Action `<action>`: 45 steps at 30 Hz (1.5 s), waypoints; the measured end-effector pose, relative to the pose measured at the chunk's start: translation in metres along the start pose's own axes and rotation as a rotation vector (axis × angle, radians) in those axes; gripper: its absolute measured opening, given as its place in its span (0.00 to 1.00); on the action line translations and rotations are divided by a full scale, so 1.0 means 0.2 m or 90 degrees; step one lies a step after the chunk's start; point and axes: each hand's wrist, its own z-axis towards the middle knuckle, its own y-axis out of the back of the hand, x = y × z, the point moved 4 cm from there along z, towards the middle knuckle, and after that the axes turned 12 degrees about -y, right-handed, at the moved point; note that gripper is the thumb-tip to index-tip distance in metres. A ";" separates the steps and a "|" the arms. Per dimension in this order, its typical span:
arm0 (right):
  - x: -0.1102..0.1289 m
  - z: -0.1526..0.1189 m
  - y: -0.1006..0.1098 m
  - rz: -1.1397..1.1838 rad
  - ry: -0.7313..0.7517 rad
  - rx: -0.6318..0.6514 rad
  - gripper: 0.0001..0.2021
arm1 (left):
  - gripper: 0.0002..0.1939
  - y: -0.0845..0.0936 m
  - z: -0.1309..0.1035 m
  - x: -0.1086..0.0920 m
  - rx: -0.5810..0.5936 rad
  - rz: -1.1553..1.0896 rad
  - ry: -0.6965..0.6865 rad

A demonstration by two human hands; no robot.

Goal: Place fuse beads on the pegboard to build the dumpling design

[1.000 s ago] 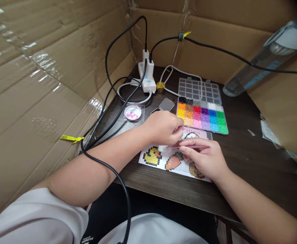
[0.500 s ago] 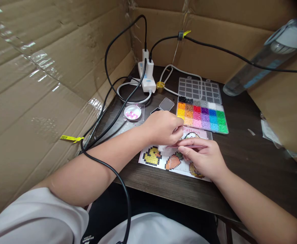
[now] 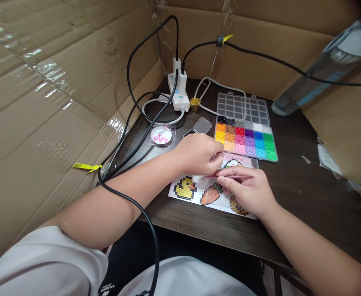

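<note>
My right hand is closed in a pinch around a thin pink stick-like tool, which lies nearly level and points left. Just beside it, my left hand is curled shut, and whatever its fingers hold is hidden. A small white, soft-looking wad shows below the left hand, by the tool's left end; I cannot tell whether the hand grips it. Both hands are over a printed pattern sheet with a yellow duck, a carrot and other pixel pictures, partly covered by the hands.
Behind the hands lies a compartment box of coloured beads with its clear lid raised. A white dish holds pink beads. A power strip, a gold cup, a leaning bottle and a black cable surround the work.
Both hands keep nearly the same pose and place, the thin pink tool still in the right hand. The whole view has shifted very slightly.
</note>
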 end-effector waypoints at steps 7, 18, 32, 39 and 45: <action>-0.05 0.01 0.02 0.064 -0.056 0.012 0.07 | 0.14 0.01 0.00 0.00 0.006 0.001 -0.003; 0.00 0.05 0.34 0.234 0.060 -0.001 0.04 | 0.14 0.01 0.00 0.02 0.031 -0.010 0.009; -0.16 0.25 0.55 0.041 0.041 0.029 0.08 | 0.13 0.03 0.00 0.04 0.018 -0.008 -0.012; -0.16 0.25 0.55 0.020 0.030 0.032 0.09 | 0.13 0.03 0.01 0.04 0.024 -0.013 -0.001; -0.15 0.25 0.55 -0.011 0.030 0.034 0.09 | 0.12 0.02 0.01 0.04 0.017 -0.016 -0.004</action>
